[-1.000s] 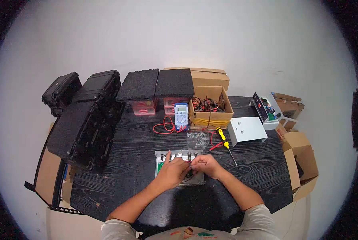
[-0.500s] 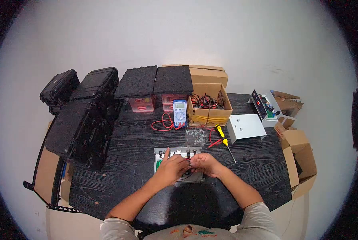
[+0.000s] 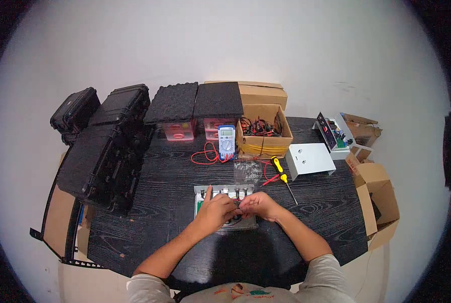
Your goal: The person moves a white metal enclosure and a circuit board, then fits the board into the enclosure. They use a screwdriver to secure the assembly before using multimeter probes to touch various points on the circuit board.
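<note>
Your hands meet over the box (image 3: 224, 190), lower centre of frame. Right hand (image 3: 258, 206) appears to pinch a red wire (image 3: 238, 200). Left hand (image 3: 214, 211), forefinger raised, hides its grip: cannot tell. Risk: the wire slips or snags on the box's terminals, because your hands cover the work.

Across my desk (image 3: 160, 202), a blue multimeter (image 3: 226, 143) with red leads (image 3: 205, 157) stands against an open cardboard box (image 3: 263, 147) of tangled wires, with a closed carton (image 3: 263, 94) behind it. A clear bag (image 3: 247, 171), a yellow-handled screwdriver (image 3: 281, 174) and a white metal cover (image 3: 311, 159) lie nearer me. Black hard cases (image 3: 109, 146) crowd my left; two foam pads (image 3: 195, 101) sit on plastic tubs (image 3: 177, 132), and a circuit panel (image 3: 331, 134) leans far right.
</note>
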`<state>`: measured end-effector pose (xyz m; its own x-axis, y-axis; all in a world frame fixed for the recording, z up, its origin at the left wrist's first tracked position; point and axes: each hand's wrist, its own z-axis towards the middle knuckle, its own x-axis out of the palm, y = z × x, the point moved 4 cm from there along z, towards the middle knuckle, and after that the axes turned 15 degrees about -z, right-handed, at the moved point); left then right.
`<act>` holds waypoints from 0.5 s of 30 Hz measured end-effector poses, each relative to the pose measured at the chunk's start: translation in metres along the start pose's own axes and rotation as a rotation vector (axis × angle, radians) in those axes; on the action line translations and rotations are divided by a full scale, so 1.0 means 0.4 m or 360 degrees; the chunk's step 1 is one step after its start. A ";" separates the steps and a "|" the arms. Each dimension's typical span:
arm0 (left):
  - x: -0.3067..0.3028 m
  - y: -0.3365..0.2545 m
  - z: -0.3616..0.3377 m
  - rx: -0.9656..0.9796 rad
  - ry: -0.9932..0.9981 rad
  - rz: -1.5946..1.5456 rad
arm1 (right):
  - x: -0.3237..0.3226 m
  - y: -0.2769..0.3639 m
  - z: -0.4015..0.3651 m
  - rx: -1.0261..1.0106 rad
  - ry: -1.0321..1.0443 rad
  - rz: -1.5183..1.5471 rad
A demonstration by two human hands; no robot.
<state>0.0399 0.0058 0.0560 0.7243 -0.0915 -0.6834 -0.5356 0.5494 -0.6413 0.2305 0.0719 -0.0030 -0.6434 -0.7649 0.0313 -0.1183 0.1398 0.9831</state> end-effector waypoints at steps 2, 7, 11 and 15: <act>0.001 0.002 -0.001 0.0001 0.0009 0.0006 | 0.002 -0.003 0.000 0.0014 0.0001 0.0054; -0.008 -0.013 0.002 0.0041 0.0033 0.0060 | 0.004 -0.020 0.006 -0.0042 0.0001 0.0060; -0.031 -0.042 0.005 0.0035 -0.0220 0.0017 | 0.005 -0.017 0.005 -0.0014 -0.0067 0.0179; -0.025 -0.037 -0.009 0.0275 -0.0326 0.0174 | 0.014 -0.004 0.002 -0.0015 -0.0108 0.0409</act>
<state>0.0389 -0.0045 0.0712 0.7484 0.1361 -0.6491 -0.5461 0.6820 -0.4866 0.2264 0.0678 -0.0045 -0.7007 -0.6610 0.2685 0.0624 0.3181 0.9460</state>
